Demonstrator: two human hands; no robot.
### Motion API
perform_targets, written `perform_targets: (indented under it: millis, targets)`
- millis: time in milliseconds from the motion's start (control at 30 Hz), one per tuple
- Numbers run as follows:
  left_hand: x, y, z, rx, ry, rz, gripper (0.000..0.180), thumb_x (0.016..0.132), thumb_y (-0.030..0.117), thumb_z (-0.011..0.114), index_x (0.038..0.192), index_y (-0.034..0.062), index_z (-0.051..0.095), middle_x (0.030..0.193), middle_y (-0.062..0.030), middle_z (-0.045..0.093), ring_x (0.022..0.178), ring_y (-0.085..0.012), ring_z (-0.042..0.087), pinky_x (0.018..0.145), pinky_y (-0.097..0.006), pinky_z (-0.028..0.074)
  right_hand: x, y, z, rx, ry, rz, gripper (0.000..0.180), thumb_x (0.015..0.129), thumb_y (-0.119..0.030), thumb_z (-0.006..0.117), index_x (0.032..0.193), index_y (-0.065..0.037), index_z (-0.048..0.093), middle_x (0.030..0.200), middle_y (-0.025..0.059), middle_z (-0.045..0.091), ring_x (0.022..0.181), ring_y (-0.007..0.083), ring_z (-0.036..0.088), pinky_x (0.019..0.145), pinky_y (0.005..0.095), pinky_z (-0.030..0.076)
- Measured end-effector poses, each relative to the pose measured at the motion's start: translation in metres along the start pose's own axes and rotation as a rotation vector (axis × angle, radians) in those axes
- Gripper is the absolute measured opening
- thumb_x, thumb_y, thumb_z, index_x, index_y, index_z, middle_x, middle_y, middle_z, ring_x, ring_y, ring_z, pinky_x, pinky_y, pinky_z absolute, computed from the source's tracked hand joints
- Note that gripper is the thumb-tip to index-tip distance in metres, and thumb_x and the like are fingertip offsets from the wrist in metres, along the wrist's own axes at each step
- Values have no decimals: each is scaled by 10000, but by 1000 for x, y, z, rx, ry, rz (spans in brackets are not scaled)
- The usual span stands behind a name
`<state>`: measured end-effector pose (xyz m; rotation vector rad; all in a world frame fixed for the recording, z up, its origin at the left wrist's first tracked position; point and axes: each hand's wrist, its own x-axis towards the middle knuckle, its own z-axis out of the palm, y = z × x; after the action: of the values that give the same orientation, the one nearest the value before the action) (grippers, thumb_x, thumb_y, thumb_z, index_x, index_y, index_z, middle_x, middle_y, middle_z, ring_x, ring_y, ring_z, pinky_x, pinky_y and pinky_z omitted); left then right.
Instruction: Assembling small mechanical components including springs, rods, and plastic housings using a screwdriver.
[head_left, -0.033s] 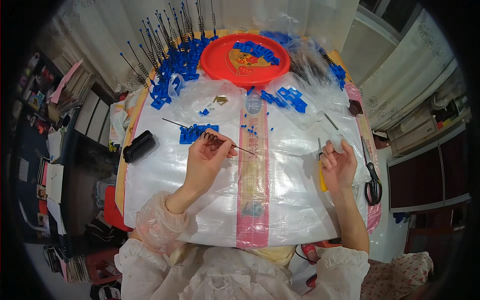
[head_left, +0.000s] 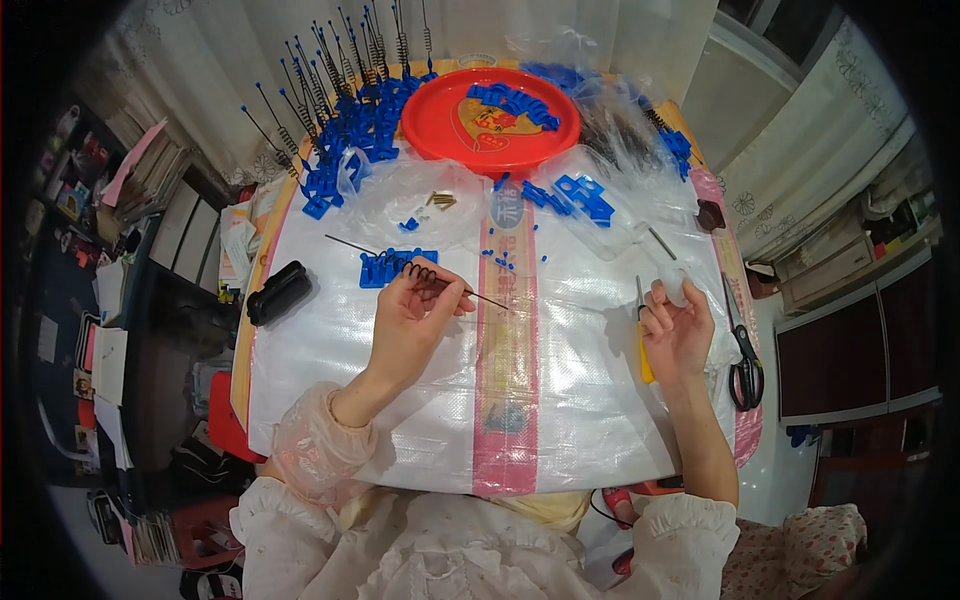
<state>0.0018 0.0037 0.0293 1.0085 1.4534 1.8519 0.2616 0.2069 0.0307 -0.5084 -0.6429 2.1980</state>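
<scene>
Our left hand pinches coiled black wire, likely leaving its tip free | right hand grasps translucent object

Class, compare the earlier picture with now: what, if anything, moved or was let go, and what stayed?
Nothing visibly moved; nothing was grasped or let go. The left hand still holds the coiled wire, the right hand a whitish object; the red tray stayed put.

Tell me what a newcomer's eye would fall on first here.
Probably the big red tray at the far side, holding blue pieces. Left of it, a crowd of upright black springs on blue bases stands out. Nearer the middle, the left hand holds a coiled black wire.
</scene>
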Motion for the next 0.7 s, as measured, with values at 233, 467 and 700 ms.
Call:
perform_targets:
  millis: [233,467,700]
  targets:
    - [-1,24,0,351,-48,142,39,931,-5,638,954,-19,610,891,-73,675,778,-137,687,710,-255,555,4,-1,-8,17,-97,-21,251,943,-182,586,1183,-110,579,1073,161,673,815,184,588,692,286,474]
    - [3,52,8,519,-132,236,100,902,14,680,904,-43,598,832,-76,680,710,-122,684,646,-246,549,-8,-4,9,-278,-194,-87,337,918,-126,620,1228,-125,486,1184,195,644,979,192,620,871,355,546]
    - [23,71,9,392,-109,135,100,924,34,671,934,-25,591,837,-52,666,726,-102,662,672,-229,538,-11,-3,19,-468,-263,-136,284,884,-70,654,1088,-104,460,1158,239,653,985,185,643,856,348,555]
